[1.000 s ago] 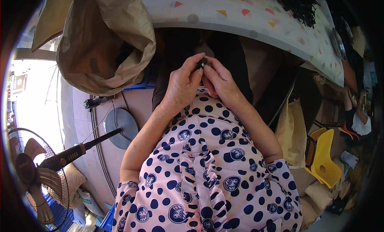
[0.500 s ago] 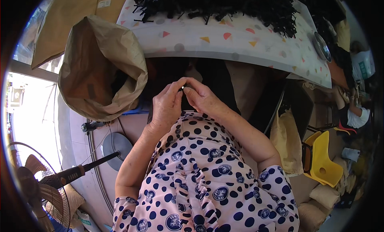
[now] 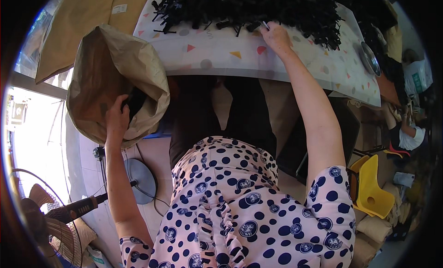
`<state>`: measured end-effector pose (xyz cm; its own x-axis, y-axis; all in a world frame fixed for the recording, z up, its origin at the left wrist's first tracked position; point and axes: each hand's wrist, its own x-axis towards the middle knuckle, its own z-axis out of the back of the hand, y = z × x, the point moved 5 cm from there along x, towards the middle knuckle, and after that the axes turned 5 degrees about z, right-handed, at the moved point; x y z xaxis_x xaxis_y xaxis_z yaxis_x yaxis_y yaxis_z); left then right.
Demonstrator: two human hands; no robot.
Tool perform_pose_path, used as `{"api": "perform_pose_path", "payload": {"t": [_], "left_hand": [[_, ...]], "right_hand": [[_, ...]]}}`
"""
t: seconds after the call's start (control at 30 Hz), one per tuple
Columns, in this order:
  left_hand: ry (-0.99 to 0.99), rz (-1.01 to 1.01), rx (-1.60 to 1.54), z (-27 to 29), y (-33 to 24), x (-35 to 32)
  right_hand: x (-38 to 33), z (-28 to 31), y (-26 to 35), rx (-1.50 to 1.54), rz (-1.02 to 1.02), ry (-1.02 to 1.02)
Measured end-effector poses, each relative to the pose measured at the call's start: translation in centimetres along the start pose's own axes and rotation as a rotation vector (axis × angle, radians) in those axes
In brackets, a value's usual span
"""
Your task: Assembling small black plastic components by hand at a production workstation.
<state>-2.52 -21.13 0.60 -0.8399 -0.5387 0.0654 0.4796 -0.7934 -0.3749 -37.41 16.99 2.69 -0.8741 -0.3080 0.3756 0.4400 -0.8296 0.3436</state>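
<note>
My left hand [image 3: 117, 116] reaches into the mouth of a large brown paper bag [image 3: 152, 67]. Its fingers are bent and apart, close to something black [image 3: 135, 102] inside; I see nothing held in them. At the table's far side, my right hand [image 3: 277, 38] is closed on a thin, pale, small tool [image 3: 266, 25], whose kind I cannot make out. Its tip is by a small black part [image 3: 253, 26] at the front of a big pile of black parts [image 3: 244, 7], short and stick-like with wider ends.
A pale cloth [image 3: 212, 53] with coloured shapes covers the table. A metal bowl [image 3: 369, 59] stands at its right edge. To the left are a fan [image 3: 50, 217] and its round base [image 3: 140, 180]. A yellow chair [image 3: 371, 189] and another person [image 3: 410, 134] are at the right.
My hands have parted from in front of my body, where they were together on something small. The left has gone into the paper bag, the right forward to the black pile.
</note>
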Motion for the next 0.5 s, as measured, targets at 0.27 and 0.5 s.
{"api": "perform_pose_path", "payload": {"t": [0.27, 0.5], "left_hand": [[-0.245, -0.262, -0.389, 0.6, -12.2, -3.1], [0.071, -0.601, -0.507, -4.5, -22.3, -7.6]], "right_hand": [[-6.3, 0.4, 1.0, 1.070, -0.491, 0.413], [-20.8, 1.0, 10.5, 1.414, -0.603, 0.942]]}}
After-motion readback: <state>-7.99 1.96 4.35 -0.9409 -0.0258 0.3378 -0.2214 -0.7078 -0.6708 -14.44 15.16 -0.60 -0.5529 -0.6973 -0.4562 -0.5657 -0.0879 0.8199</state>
